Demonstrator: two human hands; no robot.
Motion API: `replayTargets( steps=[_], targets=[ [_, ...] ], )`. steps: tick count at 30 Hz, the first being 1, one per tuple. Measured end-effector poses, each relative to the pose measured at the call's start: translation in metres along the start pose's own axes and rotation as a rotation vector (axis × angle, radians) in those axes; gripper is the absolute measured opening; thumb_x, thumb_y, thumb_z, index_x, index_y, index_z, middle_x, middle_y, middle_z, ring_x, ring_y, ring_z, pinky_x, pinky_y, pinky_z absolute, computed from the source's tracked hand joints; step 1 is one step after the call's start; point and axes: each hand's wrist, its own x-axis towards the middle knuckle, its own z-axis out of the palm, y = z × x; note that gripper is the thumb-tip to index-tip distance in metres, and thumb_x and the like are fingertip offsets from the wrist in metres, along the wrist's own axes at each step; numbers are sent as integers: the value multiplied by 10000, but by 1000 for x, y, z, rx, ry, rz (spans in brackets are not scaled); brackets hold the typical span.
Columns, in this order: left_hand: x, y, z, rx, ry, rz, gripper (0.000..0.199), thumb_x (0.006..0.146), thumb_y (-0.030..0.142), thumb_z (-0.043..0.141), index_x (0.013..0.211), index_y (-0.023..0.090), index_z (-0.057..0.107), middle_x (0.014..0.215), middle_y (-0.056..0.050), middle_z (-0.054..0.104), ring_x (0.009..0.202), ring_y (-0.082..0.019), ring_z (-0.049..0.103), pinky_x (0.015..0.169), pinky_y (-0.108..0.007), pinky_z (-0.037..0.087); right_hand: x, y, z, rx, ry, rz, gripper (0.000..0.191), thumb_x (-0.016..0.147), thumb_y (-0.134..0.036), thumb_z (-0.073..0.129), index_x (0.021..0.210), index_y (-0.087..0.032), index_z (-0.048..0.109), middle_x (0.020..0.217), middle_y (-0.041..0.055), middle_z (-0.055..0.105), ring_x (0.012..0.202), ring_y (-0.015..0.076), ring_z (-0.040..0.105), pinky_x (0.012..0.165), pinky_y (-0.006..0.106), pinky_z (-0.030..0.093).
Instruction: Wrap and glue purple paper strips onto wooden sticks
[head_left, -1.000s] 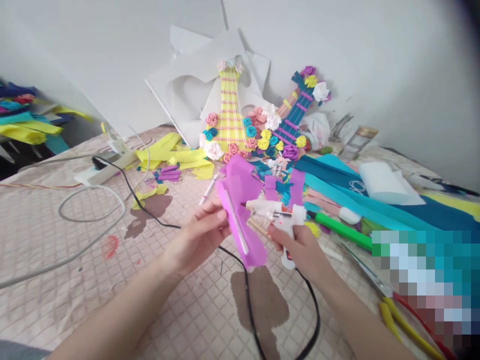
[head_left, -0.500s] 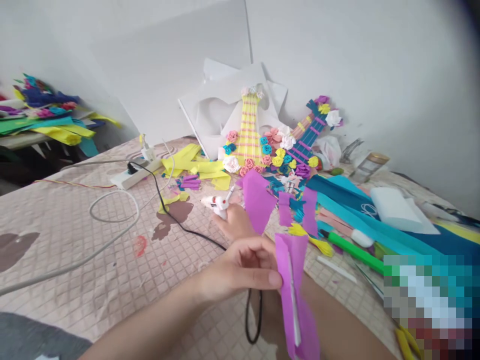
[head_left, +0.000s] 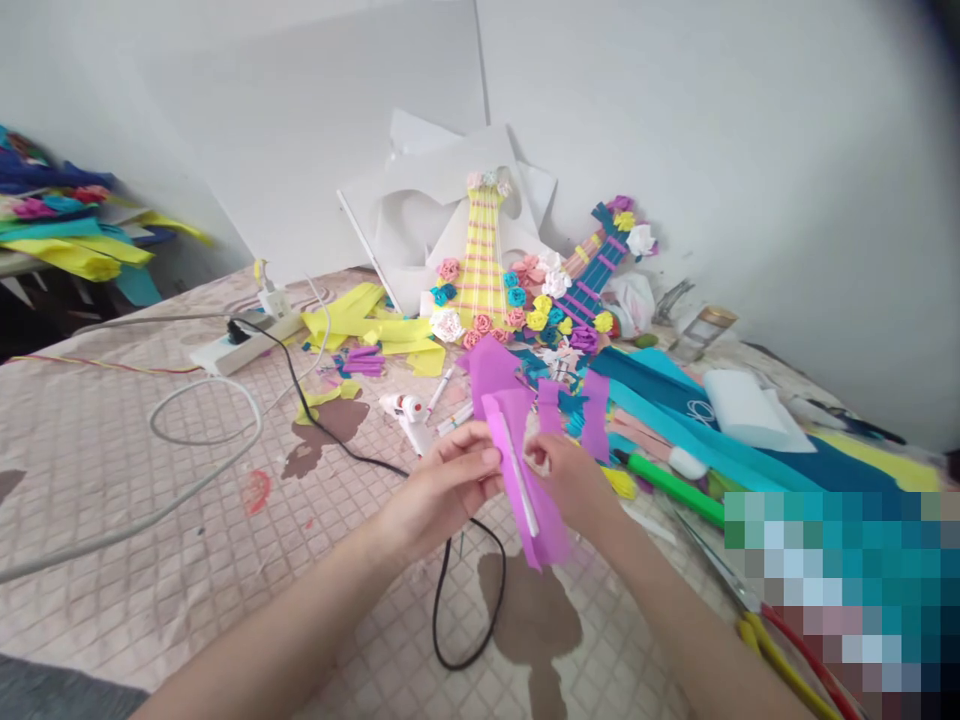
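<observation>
A strip of purple crepe paper point(head_left: 517, 480), with a thin white stick or line running along its length, stands tilted in front of me. My left hand point(head_left: 457, 475) grips its left edge between thumb and fingers. On the other side my right hand point(head_left: 574, 480) has its fingers curled at the paper's right edge, seemingly pinching it; the fingertips are partly hidden. A white glue gun point(head_left: 405, 410) lies on the table beyond my left hand, its black cord point(head_left: 437, 640) looping below my hands. Behind the strip lies a larger purple crepe paper piece point(head_left: 491, 370).
Flower-trimmed yellow point(head_left: 484, 265) and blue point(head_left: 600, 275) guitar-like decorations lean at the back. A power strip point(head_left: 240, 345) is at left. To the right are blue crepe sheets point(head_left: 667, 410), a green stick-like tool point(head_left: 675, 487) and scissors point(head_left: 780, 650).
My right hand has let go of the glue gun, which now rests on the table, and has come back to the purple strip. My left hand has moved the strip up and leftward.
</observation>
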Motion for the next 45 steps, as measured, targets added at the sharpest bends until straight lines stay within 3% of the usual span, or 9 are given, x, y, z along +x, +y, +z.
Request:
replayTargets(
  steps=[3, 8, 11, 14, 19, 27, 36, 41, 45],
  targets=[
    [4, -1, -4, 11, 78, 34, 109, 705, 156, 680, 809, 157, 648, 740, -2, 642, 672, -95, 588, 661, -207, 464, -19, 24, -9, -16, -76, 53, 139, 672, -191, 622, 579, -170, 522, 538, -12, 515, 559, 151, 482, 541, 283, 355],
    [7, -3, -8, 51, 132, 80, 108, 713, 167, 671, 813, 150, 633, 720, 3, 619, 672, -98, 574, 693, -222, 465, -32, 23, -14, 81, -48, 82, 175, 806, -248, 433, 642, -193, 457, 586, -6, 514, 563, 140, 470, 545, 274, 319],
    [7, -7, -9, 88, 106, 62, 124, 733, 192, 654, 849, 154, 633, 761, -9, 614, 709, -111, 571, 700, -232, 462, -38, 7, -16, 458, -80, 204, 262, 887, -407, 310, 776, -207, 436, 486, -68, 415, 414, 103, 385, 431, 234, 273],
    [8, -13, -10, 134, 79, 33, 133, 763, 208, 622, 887, 161, 631, 818, -25, 613, 744, -122, 565, 704, -244, 462, -45, -8, -13, 969, -138, 306, 266, 840, -461, 420, 843, -199, 471, 463, -108, 313, 371, 69, 283, 387, 206, 209],
    [9, -19, -9, 181, 77, 22, 141, 744, 228, 648, 867, 163, 627, 775, -18, 604, 718, -121, 558, 699, -251, 466, -54, -18, -4, 1254, -164, 206, 211, 810, -340, 523, 944, -181, 561, 549, -70, 455, 429, 56, 366, 454, 217, 271],
    [12, -21, -11, 171, 171, 149, 127, 730, 194, 671, 853, 182, 639, 786, 4, 616, 736, -95, 565, 743, -228, 464, -58, -21, -7, 1217, -124, 160, 166, 834, -297, 529, 960, -204, 582, 551, -72, 428, 463, 60, 393, 479, 220, 282],
    [14, -25, -13, 178, 199, 106, 131, 741, 199, 662, 868, 177, 642, 821, -8, 631, 765, -112, 577, 749, -253, 461, -61, -18, -7, 1231, -69, 132, 76, 855, -273, 532, 867, -210, 574, 535, -79, 419, 482, 57, 384, 493, 214, 286],
    [15, -27, -13, 182, 225, 111, 70, 731, 180, 671, 795, 155, 656, 759, 9, 620, 706, -87, 565, 721, -229, 457, -63, -21, -12, 1144, -32, 105, 105, 850, -247, 511, 933, -207, 562, 547, -77, 424, 492, 68, 393, 494, 216, 307],
    [15, -27, -13, 222, 270, 121, 76, 712, 193, 687, 766, 144, 664, 757, 4, 611, 692, -87, 552, 681, -217, 452, -64, -24, -16, 1052, -5, 39, 141, 876, -211, 428, 794, -200, 542, 549, -66, 420, 522, 80, 398, 538, 231, 336]
  ],
)
